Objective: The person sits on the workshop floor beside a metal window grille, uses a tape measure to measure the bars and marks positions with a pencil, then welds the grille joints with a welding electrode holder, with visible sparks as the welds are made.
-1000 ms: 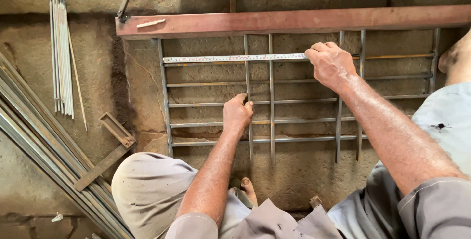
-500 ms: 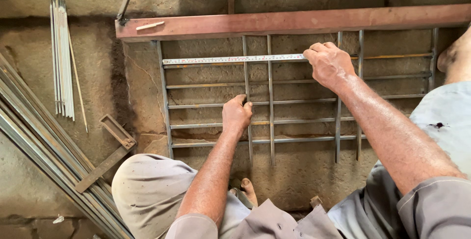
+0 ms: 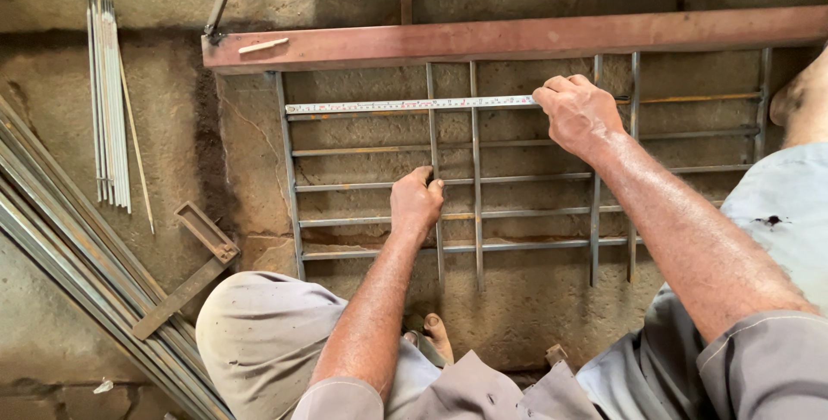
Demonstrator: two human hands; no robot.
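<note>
A grille of thin steel rods (image 3: 362, 183) lies flat on the concrete floor, with several horizontal bars and loose upright rods across them. My left hand (image 3: 417, 200) grips one upright rod (image 3: 438, 247) near the grille's middle. My right hand (image 3: 578, 114) pinches a white measuring tape (image 3: 405, 105) stretched along the top horizontal bar, from the grille's left upright to my fingers. A second upright rod (image 3: 475, 170) lies just right of the gripped one.
A rusty red steel beam (image 3: 517, 38) runs across the top of the grille. A bundle of welding rods (image 3: 108, 101) lies at the left. Long metal strips (image 3: 78, 273) and a try square (image 3: 194, 265) lie lower left. My knees and bare toes (image 3: 435, 334) sit below.
Both hands stay in place; the left hand has shifted very slightly on its rod. The tape remains stretched along the top bar.
</note>
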